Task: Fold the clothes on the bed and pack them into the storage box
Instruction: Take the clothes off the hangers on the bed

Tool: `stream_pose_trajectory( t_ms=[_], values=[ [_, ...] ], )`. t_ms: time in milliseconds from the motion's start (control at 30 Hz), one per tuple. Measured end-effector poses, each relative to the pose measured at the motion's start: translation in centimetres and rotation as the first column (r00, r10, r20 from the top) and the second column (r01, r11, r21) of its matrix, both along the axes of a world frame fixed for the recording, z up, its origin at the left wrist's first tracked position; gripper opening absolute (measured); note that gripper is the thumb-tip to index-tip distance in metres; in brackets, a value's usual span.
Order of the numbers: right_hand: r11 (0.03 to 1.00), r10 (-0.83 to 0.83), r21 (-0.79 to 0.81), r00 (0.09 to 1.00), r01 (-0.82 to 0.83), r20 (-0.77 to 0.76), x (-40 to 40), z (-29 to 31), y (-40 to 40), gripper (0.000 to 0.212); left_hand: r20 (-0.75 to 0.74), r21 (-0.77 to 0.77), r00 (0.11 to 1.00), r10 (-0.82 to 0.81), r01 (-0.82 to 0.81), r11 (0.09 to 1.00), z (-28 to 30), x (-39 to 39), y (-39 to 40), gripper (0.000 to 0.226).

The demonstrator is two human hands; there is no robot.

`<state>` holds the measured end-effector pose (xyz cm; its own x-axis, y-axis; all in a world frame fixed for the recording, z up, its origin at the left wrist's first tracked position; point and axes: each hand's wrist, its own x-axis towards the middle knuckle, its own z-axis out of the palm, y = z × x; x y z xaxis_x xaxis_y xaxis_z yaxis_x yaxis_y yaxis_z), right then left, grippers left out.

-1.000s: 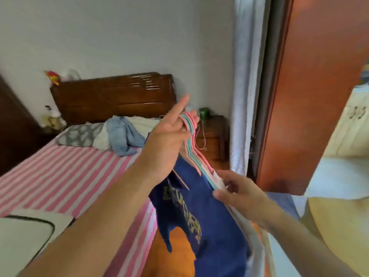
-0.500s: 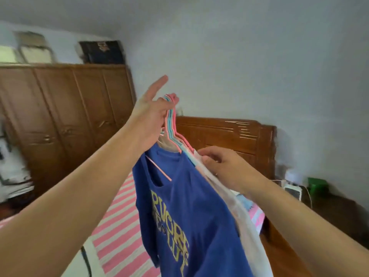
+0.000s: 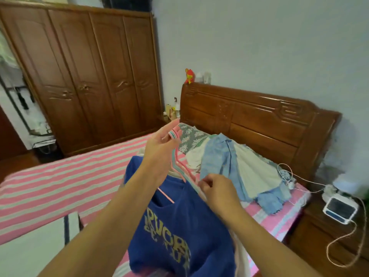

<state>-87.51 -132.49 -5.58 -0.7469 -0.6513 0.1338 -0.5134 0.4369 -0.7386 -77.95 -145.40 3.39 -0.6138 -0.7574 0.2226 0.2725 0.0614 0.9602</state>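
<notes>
The left hand (image 3: 159,148) is raised over the bed (image 3: 60,176), its fingers curled round the hooks of a bunch of pink and teal hangers (image 3: 176,154); from these hangs a blue T-shirt (image 3: 179,226) with pale lettering, front-most of the garments, with at least one white garment behind it. The hanger arms slope down and to the right from the hooks, so that their long axis runs from the left hand toward the right hand (image 3: 217,188), which lies lower and just beside them, its fingertips pinching at the hanger arms or the cloth edge there; which of the two cannot be told. The right hand is thus the nearer one for sliding a garment off, probably the next step, while the left merely suspends the bunch. More clothes, among them a light blue shirt (image 3: 221,162), lie heaped by the headboard (image 3: 259,116), well beyond both hands. A pale surface (image 3: 30,252) at lower left may be the storage box; this is uncertain.
</notes>
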Motion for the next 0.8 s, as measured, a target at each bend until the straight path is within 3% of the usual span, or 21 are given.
stream_pose_trajectory(
  t_ms=[233, 333, 433, 533, 633, 700, 800],
  values=[
    [0.999, 0.030, 0.020, 1.000, -0.030, 0.001, -10.9, 1.8, -5.1, 0.032, 0.013, -0.126, 1.000, 0.022, -0.020, 0.992, 0.9, -10.3, -5.2, 0.058],
    [1.000, -0.004, 0.024, 0.980, 0.009, -0.201, -15.0, 3.6, -7.4, 0.026, 0.000, -0.243, 0.997, 0.080, -0.078, 0.967, 2.0, -13.8, -6.6, 0.060],
    [0.997, -0.015, -0.081, 0.920, -0.018, -0.392, -19.6, 3.8, -8.7, 0.023, -0.048, -0.343, 0.981, 0.186, -0.191, 0.920, 1.5, -17.8, -8.1, 0.062],
    [0.994, 0.036, -0.074, 0.884, -0.079, -0.466, -23.9, 1.3, -9.8, 0.018, -0.113, -0.068, 0.940, 0.323, -0.332, 0.941, -0.1, -21.8, -8.9, 0.059],
    [0.994, 0.087, -0.011, 0.838, -0.110, -0.539, -27.7, -3.0, -10.9, 0.012, -0.084, 0.202, 0.866, 0.492, -0.469, 0.860, -2.6, -25.5, -9.5, 0.043],
    [0.988, 0.152, 0.056, 0.826, -0.145, -0.542, -29.7, -5.4, -11.5, 0.013, -0.040, 0.303, 0.840, 0.541, -0.506, 0.808, -4.6, -26.8, -10.1, 0.025],
    [0.976, 0.220, 0.116, 0.827, -0.187, -0.518, -32.2, -7.7, -11.9, 0.017, 0.042, 0.358, 0.806, 0.591, -0.564, 0.744, -7.8, -27.6, -10.8, 0.018]
  ],
)
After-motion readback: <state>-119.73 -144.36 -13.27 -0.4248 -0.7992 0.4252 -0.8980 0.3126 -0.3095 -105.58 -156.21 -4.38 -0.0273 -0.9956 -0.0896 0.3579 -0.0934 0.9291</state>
